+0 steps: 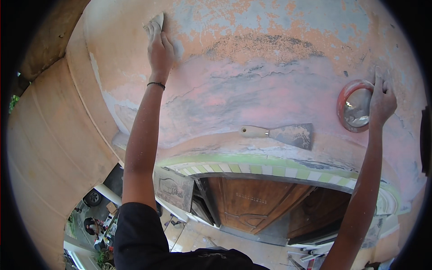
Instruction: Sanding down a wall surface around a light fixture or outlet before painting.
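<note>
My left hand [160,53] is raised to the wall at the upper left, its fingers closed over a thin, pale grey sheet [157,20] that looks like sandpaper. On the right, my right hand [382,102] rests against the wall with fingers extended upward, covering the right side of a round red-rimmed bowl [344,105]. The bowl's inside is pale and shiny. Between my hands, a putty knife [288,134] with a pale handle and dusty wide blade lies on the ledge above the arch. Pink and grey patches cover the curved wall [252,96].
Beneath the ledge runs a green-and-white striped arch [252,169] over a brown wooden door [252,202]. A tan curved surface [49,135] closes in the left side. Far below at the lower left are a person [92,226], a vehicle wheel [92,197] and a cardboard box [112,207].
</note>
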Demonstrator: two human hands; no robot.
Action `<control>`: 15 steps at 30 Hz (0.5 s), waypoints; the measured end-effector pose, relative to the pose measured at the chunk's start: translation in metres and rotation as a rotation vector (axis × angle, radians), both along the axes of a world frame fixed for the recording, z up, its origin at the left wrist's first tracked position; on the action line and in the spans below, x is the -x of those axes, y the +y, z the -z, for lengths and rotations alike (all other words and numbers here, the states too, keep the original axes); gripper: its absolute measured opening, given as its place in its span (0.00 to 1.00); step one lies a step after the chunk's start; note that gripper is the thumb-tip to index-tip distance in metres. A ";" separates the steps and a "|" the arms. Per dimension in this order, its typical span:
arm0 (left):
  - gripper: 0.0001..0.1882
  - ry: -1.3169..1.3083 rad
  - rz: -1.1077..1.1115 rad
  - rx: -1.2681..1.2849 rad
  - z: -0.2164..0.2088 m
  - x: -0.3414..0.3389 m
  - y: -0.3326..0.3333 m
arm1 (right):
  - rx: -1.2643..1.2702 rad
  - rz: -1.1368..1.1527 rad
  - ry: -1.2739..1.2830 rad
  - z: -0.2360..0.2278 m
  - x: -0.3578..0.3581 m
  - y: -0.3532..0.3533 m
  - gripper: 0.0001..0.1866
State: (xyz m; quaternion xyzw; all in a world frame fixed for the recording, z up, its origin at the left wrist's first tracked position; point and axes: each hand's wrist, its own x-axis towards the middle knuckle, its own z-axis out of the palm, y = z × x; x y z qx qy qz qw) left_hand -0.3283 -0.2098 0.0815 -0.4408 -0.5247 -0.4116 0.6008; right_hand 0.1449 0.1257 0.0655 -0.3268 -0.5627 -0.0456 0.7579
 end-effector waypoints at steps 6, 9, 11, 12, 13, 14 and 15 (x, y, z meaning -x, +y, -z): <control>0.27 0.159 0.037 0.209 0.050 -0.051 0.010 | 0.008 0.019 -0.016 0.013 0.003 0.020 0.23; 0.23 -0.506 0.223 -0.068 -0.015 -0.001 -0.014 | -0.015 0.000 -0.025 0.010 -0.001 0.011 0.22; 0.22 -0.741 0.191 -0.104 -0.030 -0.021 -0.012 | 0.015 -0.021 -0.037 0.012 0.001 0.011 0.22; 0.23 -0.320 0.108 -0.106 -0.015 -0.023 0.005 | 0.039 -0.035 -0.042 0.010 0.000 0.009 0.22; 0.26 0.099 0.031 -0.103 0.005 -0.029 0.029 | 0.036 -0.024 -0.044 0.009 -0.003 0.009 0.22; 0.27 0.177 0.067 0.089 0.032 -0.054 0.042 | 0.026 -0.016 -0.036 0.011 -0.003 0.012 0.22; 0.29 0.258 0.105 0.278 0.060 -0.078 0.044 | 0.013 -0.005 -0.027 0.013 -0.004 0.014 0.21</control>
